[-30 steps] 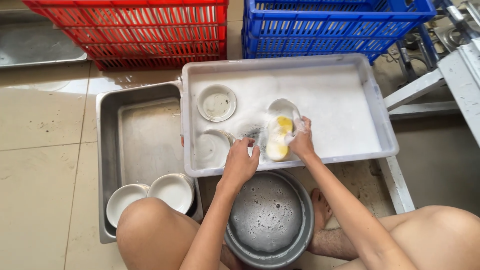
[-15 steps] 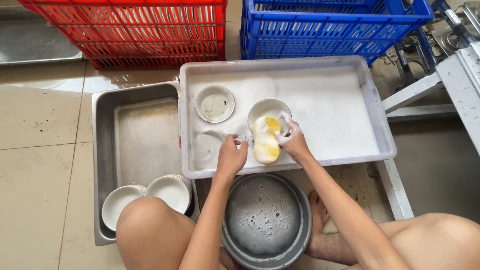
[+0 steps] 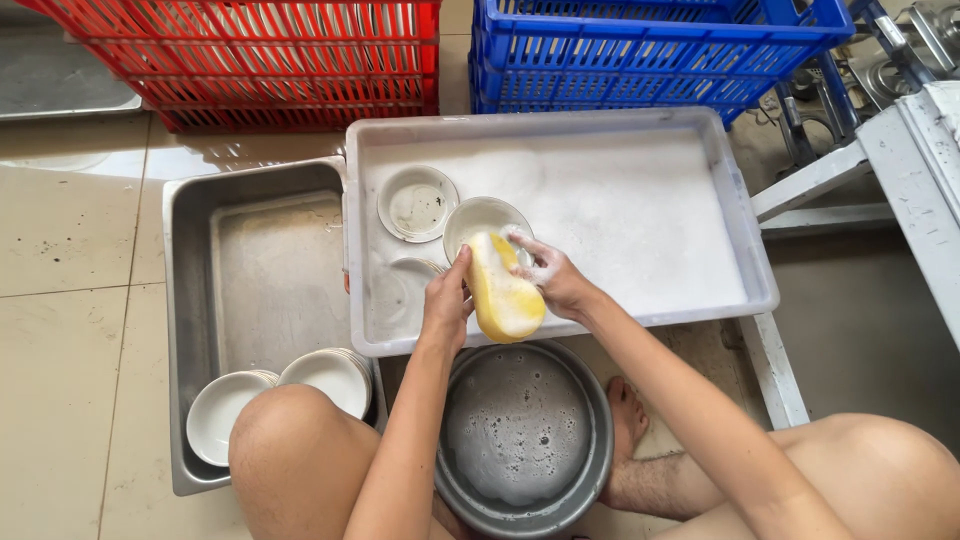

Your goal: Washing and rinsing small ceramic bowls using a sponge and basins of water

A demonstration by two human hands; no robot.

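1. Our grey tub (image 3: 735, 200) of suds sits closer under us than half a second ago, with the steel tray (image 3: 190, 300) to its left and the round metal basin (image 3: 525, 450) between our knees.
2. We have lifted the small white bowl (image 3: 480, 222) higher over the suds; a second ago it lay low, near the tub's front wall.
3. Our right hand (image 3: 555, 280) grips the yellow sponge (image 3: 503, 290), which now stands upright against the bowl's rim rather than lying flat inside it, so we judge the scrubbing has moved to the edge.
4. Our left hand (image 3: 447, 300) is closed around the bowl's near side, steadying it.
5. The rinsed bowls (image 3: 330, 375) stay stacked in the tray.
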